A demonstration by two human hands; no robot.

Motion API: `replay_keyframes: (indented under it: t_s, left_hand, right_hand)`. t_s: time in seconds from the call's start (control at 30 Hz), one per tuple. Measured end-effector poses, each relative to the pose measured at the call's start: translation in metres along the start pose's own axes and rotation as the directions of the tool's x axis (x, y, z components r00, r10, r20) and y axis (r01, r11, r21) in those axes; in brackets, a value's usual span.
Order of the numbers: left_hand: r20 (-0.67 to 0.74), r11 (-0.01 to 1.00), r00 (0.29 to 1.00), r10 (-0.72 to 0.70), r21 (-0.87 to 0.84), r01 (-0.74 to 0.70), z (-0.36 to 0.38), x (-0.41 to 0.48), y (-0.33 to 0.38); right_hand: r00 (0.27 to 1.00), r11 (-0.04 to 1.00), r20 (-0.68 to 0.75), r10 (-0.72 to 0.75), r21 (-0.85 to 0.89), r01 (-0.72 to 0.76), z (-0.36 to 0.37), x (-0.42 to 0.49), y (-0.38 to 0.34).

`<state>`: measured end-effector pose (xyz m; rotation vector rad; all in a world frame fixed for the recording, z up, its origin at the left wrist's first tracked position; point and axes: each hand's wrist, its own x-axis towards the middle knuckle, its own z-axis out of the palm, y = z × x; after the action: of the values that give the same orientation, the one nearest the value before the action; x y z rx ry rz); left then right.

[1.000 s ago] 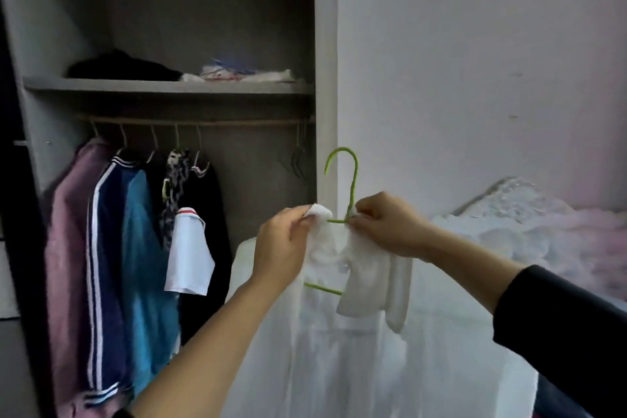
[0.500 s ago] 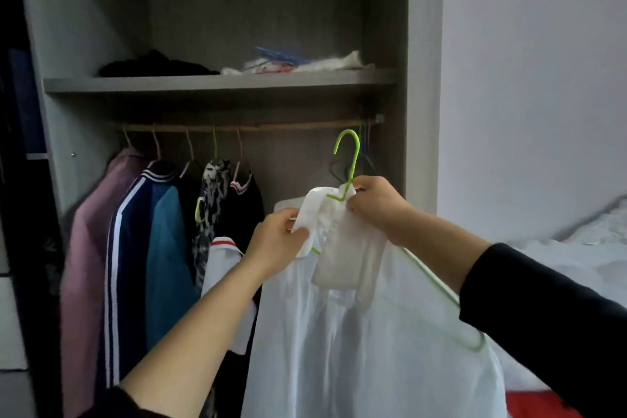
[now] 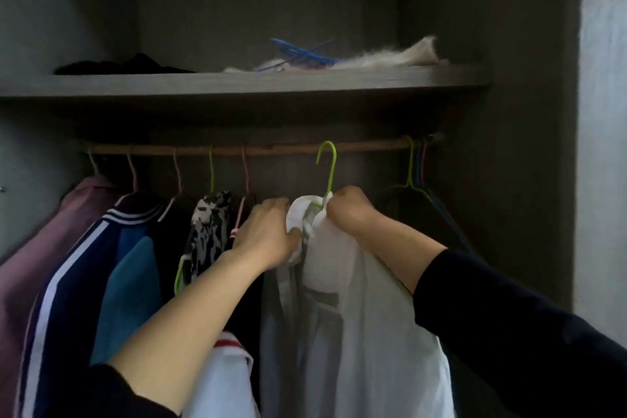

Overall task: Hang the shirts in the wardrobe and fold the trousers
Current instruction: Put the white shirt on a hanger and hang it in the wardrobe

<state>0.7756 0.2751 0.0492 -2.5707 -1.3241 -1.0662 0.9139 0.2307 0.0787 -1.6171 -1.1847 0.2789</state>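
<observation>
A white shirt [image 3: 356, 316] hangs on a green wire hanger [image 3: 328, 166] that I hold up inside the wardrobe. The hanger's hook is level with the wooden rail [image 3: 271, 148], at a gap between the hung clothes and some empty hangers; whether it sits over the rail I cannot tell. My right hand [image 3: 349, 210] grips the hanger's neck together with the shirt's collar. My left hand [image 3: 268, 234] pinches the collar on its left side.
Several garments [image 3: 135, 265] hang at the left of the rail: pink, navy with white stripes, blue, patterned, black. Empty hangers [image 3: 415, 173] hang at the rail's right end. The shelf [image 3: 237, 80] above holds dark cloth, blue hangers and pale fabric.
I have stepped close to the wardrobe. Both hands have lifted the shirt and hanger from below the rail up to rail height, into the gap right of the hung clothes.
</observation>
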Motion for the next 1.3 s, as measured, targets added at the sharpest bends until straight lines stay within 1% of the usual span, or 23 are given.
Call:
replay_keyframes:
  t_s: [0.2, 0.3, 0.37, 0.4, 0.5, 0.57, 0.63, 0.73, 0.83, 0.9, 0.97, 1.03, 1.07, 1.13, 1.2, 1.23, 1.3]
  left_hand:
    - [-0.105, 0.977, 0.992, 0.070, 0.207, -0.047, -0.010, 0.084, -0.031]
    - [-0.089, 0.970, 0.989, 0.115, 0.225, -0.093, -0.014, 0.118, -0.054]
    - [-0.092, 0.955, 0.980, 0.178, 0.254, -0.150, -0.010, 0.135, -0.070]
    - [-0.120, 0.947, 0.969, 0.217, 0.266, -0.180, -0.007, 0.141, -0.077]
    - [-0.272, 0.936, 0.910, 0.314, 0.250, -0.248, 0.005, 0.149, -0.083]
    - [-0.315, 0.929, 0.880, 0.355, 0.221, -0.296, 0.012, 0.152, -0.087]
    - [-0.327, 0.928, 0.873, 0.362, 0.214, -0.305, 0.014, 0.154, -0.090]
    - [-0.332, 0.942, 0.885, 0.327, 0.188, -0.278, 0.009, 0.154, -0.088]
    - [-0.363, 0.952, 0.882, 0.300, 0.176, -0.251, 0.008, 0.151, -0.084]
    - [-0.343, 0.964, 0.904, 0.255, 0.159, -0.212, 0.005, 0.153, -0.080]
    - [-0.305, 0.977, 0.933, 0.190, 0.148, -0.151, 0.001, 0.159, -0.071]
    - [-0.284, 0.992, 0.952, 0.115, 0.091, -0.092, -0.003, 0.164, -0.058]
    - [-0.286, 0.994, 0.952, 0.105, 0.061, -0.091, -0.003, 0.164, -0.049]
    - [-0.289, 0.990, 0.946, 0.144, 0.054, -0.134, 0.001, 0.166, -0.032]
    - [-0.250, 0.984, 0.952, 0.178, 0.072, -0.165, 0.007, 0.171, -0.015]
    - [-0.221, 0.987, 0.963, 0.156, 0.073, -0.143, 0.010, 0.172, -0.008]
    - [-0.190, 0.993, 0.978, 0.086, 0.091, -0.070, 0.018, 0.174, 0.001]
  right_hand:
    - [0.998, 0.999, -0.061, -0.022, 0.032, 0.024, 0.027, 0.061, -0.016]
    - [0.996, 0.998, -0.083, -0.040, 0.037, 0.043, 0.042, 0.096, -0.021]
    - [0.997, 0.998, -0.076, -0.024, 0.054, 0.028, 0.055, 0.115, -0.022]
    - [0.997, 0.998, -0.077, -0.015, 0.060, 0.020, 0.061, 0.123, -0.021]
    - [0.997, 0.997, -0.080, 0.011, 0.076, -0.005, 0.078, 0.137, -0.014]
    - [0.997, 0.995, -0.075, 0.012, 0.099, -0.004, 0.088, 0.138, -0.008]
    - [0.998, 0.991, -0.052, 0.017, 0.134, -0.010, 0.094, 0.135, -0.002]
    - [0.999, 0.983, 0.044, 0.020, 0.182, -0.028, 0.097, 0.121, 0.002]
    - [0.994, 0.986, 0.110, -0.024, 0.167, 0.005, 0.088, 0.109, -0.001]
    - [0.993, 0.990, 0.117, -0.030, 0.142, 0.013, 0.075, 0.102, -0.002]
    - [0.997, 0.995, 0.073, -0.033, 0.092, 0.026, 0.058, 0.097, 0.000]
    - [0.998, 0.998, -0.004, -0.055, 0.003, 0.055, 0.038, 0.096, 0.006]
    - [0.996, 0.995, -0.049, -0.080, -0.065, 0.077, 0.026, 0.096, 0.010]
    - [0.984, 0.964, -0.112, -0.137, -0.243, 0.107, 0.000, 0.095, 0.016]
    - [0.972, 0.879, -0.141, -0.189, -0.465, 0.103, -0.025, 0.088, 0.022]
    - [0.965, 0.807, -0.145, -0.217, -0.583, 0.094, -0.035, 0.084, 0.025]
    - [0.947, 0.593, -0.141, -0.288, -0.803, 0.061, -0.052, 0.073, 0.031]
